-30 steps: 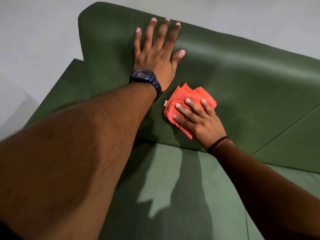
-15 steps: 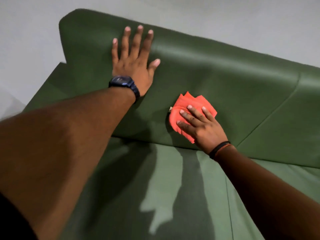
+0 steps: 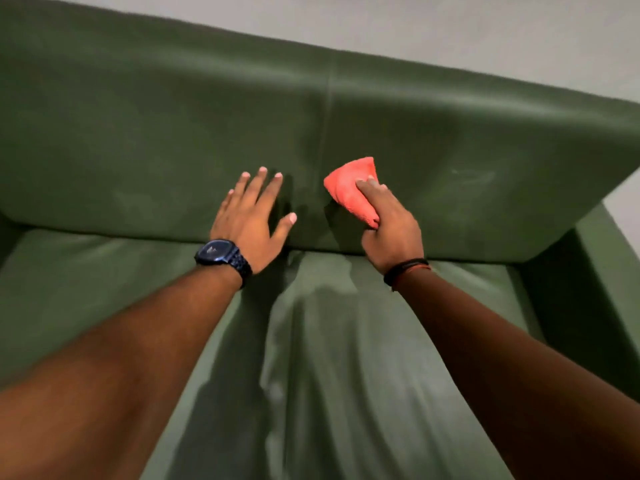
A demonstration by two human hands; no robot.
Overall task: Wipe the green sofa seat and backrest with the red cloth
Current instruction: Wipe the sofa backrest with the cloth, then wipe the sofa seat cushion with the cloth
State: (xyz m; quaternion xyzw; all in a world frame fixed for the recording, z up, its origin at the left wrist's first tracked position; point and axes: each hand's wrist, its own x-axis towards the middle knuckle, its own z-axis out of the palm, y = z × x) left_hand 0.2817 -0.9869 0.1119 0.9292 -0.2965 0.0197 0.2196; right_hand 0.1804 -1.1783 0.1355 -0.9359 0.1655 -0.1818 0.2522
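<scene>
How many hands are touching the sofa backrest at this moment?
2. The left hand lies flat and open on the backrest, left of its seam. The right hand presses the red cloth on it, just right of the seam.

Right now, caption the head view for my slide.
Right hand presses the red cloth to the green sofa backrest; left hand braces flat beside it.

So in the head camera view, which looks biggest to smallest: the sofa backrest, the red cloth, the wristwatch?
1. Sofa backrest, by far the largest.
2. Red cloth, bunched in the right hand.
3. Wristwatch on the left wrist, somewhat smaller, though it sits nearer the camera.
</scene>
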